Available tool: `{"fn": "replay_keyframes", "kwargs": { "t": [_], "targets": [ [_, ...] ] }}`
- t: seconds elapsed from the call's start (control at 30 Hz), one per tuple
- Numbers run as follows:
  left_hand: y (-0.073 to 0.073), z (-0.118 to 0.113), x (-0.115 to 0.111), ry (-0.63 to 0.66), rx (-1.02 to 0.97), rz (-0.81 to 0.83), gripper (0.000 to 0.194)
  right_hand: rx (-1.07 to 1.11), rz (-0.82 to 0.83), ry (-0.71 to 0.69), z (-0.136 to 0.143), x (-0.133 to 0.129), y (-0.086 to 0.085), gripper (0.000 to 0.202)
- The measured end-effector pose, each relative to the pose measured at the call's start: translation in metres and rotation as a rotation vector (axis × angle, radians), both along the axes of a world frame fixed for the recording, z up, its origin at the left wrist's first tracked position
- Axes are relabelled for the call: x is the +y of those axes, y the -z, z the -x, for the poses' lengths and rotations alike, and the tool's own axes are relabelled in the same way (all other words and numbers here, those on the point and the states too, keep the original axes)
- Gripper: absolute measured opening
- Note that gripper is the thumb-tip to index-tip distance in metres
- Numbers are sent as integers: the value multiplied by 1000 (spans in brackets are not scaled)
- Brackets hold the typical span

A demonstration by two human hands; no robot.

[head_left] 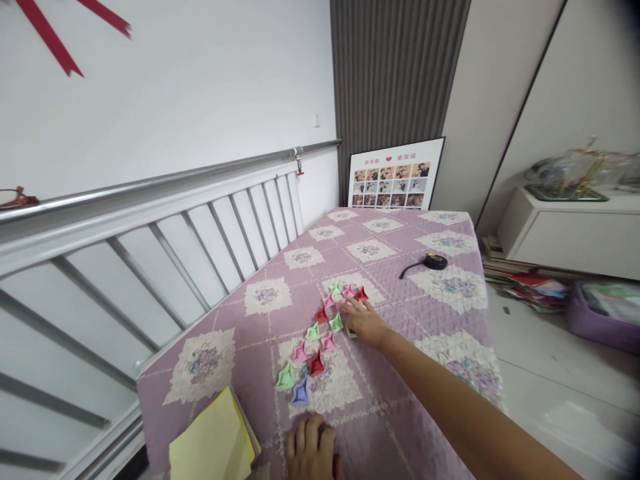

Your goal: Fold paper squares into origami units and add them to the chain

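Two uneven rows of small folded paper pieces run up the middle of the cloth, in green, pink, red and blue. Nearest to me are a blue folded paper (301,392), a green folded paper (285,377) and a red folded paper (315,364). At the far end of the rows, my right hand (367,323) lies over the pieces with its fingers stretched out and apart. Its palm partly hides a pale green piece (352,333). My left hand (311,447) rests on the cloth at the bottom edge, below the blue piece, fingers apart and holding nothing.
A stack of coloured paper (213,440), yellow on top, lies at the front left of the floral-patterned tablecloth (395,427). Farther right sits a black tape measure (435,261) with a strap. A white radiator (200,247) borders the left side; a photo board (395,175) leans behind.
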State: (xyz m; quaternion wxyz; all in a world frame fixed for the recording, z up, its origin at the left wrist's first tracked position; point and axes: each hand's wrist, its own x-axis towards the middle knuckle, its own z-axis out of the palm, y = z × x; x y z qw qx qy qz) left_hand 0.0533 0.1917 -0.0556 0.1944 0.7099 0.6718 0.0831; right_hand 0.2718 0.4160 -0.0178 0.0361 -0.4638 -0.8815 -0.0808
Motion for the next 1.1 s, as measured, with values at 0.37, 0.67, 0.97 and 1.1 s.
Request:
{"fn": "replay_keyframes", "kwargs": {
  "t": [0.37,0.67,0.97,1.1],
  "targets": [
    [-3,-1,0,-3,-13,7,38,7,28,-4,2,0,-3,29],
    [-6,-1,0,17,51,36,38,2,60,3,7,-5,-10,29],
    [-5,-1,-1,16,28,2,37,16,76,1,7,-2,-10,29],
    [-3,0,-1,24,9,-14,37,25,77,5,3,-2,-8,29]
  ]
}}
